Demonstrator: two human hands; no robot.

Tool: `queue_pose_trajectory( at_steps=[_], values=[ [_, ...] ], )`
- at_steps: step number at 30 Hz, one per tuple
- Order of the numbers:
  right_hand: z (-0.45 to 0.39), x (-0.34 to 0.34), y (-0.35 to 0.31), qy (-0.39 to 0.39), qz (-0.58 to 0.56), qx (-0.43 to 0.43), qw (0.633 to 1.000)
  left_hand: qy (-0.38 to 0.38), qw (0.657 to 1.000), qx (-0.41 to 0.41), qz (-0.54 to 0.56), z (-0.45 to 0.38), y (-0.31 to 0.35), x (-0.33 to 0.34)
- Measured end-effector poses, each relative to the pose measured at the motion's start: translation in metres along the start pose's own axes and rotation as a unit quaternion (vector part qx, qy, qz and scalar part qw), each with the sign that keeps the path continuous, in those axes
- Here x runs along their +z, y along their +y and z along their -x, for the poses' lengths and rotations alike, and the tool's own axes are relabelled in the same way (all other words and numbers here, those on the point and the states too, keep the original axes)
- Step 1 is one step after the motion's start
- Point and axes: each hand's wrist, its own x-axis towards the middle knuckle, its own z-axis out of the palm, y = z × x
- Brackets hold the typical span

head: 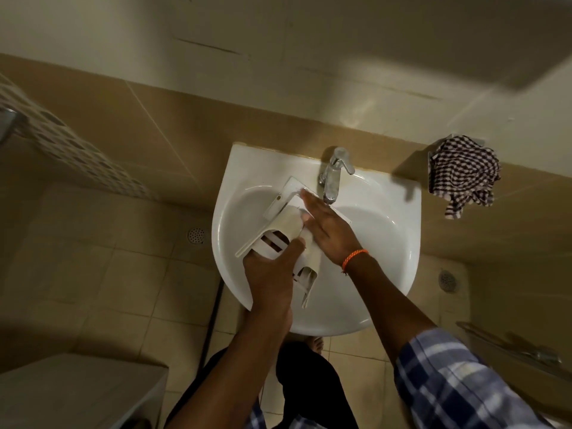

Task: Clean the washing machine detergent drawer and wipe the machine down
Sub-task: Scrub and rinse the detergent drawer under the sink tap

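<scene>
The detergent drawer sits over the basin of a white sink, held at an angle so its flat front panel points up toward the tap and its open compartments face down toward the near rim. The front panel's corner ends just left of the tap's spout, pretty much right under it.

The left hand grips the drawer's near end from below and the side, fingers wrapped around the plastic body, with the thumb lying across the top. The right hand lies flat on the drawer's upper side, fingers straight and pressed together, fingertips reaching up to the panel's edge next to the spout. There's an orange thread band on that wrist, and a blue plaid sleeve further back.

Room-wise: the basin has plenty of open bowl to the right of the drawer, less on the left where the drawer's edge gets near the sink wall. A checked cloth hangs on the wall to the right of the sink, well apart from the hands. The tiled floor left of the sink is open, with a round drain, and another drain sits on the right. A pale box-like surface fills the bottom left corner; can't tell what it is.
</scene>
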Motion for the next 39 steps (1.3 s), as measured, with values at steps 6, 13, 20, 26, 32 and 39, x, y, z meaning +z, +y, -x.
queue_pose_trajectory(
  at_steps=[6,13,20,26,32,39],
  values=[
    [0.021,-0.017,0.021,0.051,-0.098,0.007,0.994,0.045,0.994,-0.022,0.095,-0.009,0.010,-0.008],
    [0.007,0.007,0.016,0.097,-0.205,0.064,0.972,0.050,0.980,-0.071,0.181,0.005,0.013,0.014],
    [0.000,0.026,0.020,0.350,-0.149,0.124,0.917,0.016,0.962,-0.108,0.250,0.020,0.023,0.025],
    [0.025,0.029,0.041,0.182,0.088,0.020,0.979,0.019,0.954,-0.129,0.270,0.010,0.040,0.030],
    [0.027,0.023,0.024,0.221,0.025,0.070,0.972,0.015,0.950,-0.127,0.285,0.005,0.036,0.028],
    [0.012,0.032,0.028,0.274,-0.244,0.197,0.909,-0.245,0.957,-0.035,0.149,0.002,0.000,-0.011]
  ],
)
